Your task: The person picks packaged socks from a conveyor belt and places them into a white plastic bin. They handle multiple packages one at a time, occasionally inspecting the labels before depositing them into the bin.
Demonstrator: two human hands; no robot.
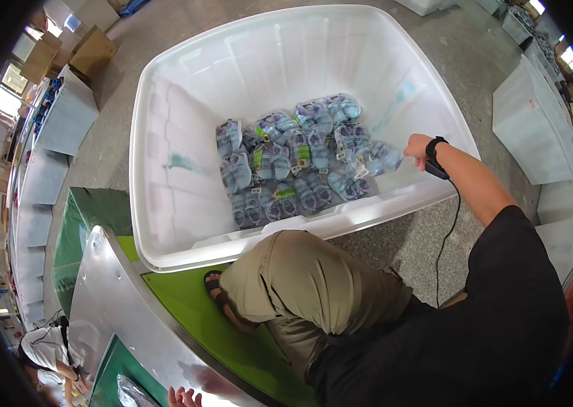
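The right hand (pixel 419 150), at two o'clock in the view, has its fingers pinched together on the end of a clear bag (pixel 380 158) that holds pale blue shoes; the bag points from the fingertips toward nine o'clock, over the right end of the packed shoes (pixel 274 161), and whether it touches them cannot be told. A black wristband (pixel 438 153) sits on that wrist, with a thin cable (pixel 446 247) dropping toward six o'clock. The packed shoes lie in rows on the floor of a large white bin (pixel 154 146), bright green pieces showing among them. The left hand (pixel 183 398) shows only as bent fingers at seven o'clock, cut off by the lower edge, so its grip cannot be told; near it, toward nine o'clock, another plastic bag (pixel 134 392) lies on a green surface (pixel 111 365) set in a metal table (pixel 96 298). At six o'clock the person's khaki trousers (pixel 313 278) come up close to the bin's near rim, and a sandalled foot (pixel 214 285) stands on a lime-green panel (pixel 185 305). At eight o'clock a co-worker (pixel 48 347) in white bends forward. Farther out, cardboard boxes (pixel 92 53) stand at ten o'clock, and more white bins (pixel 527 125) at two.
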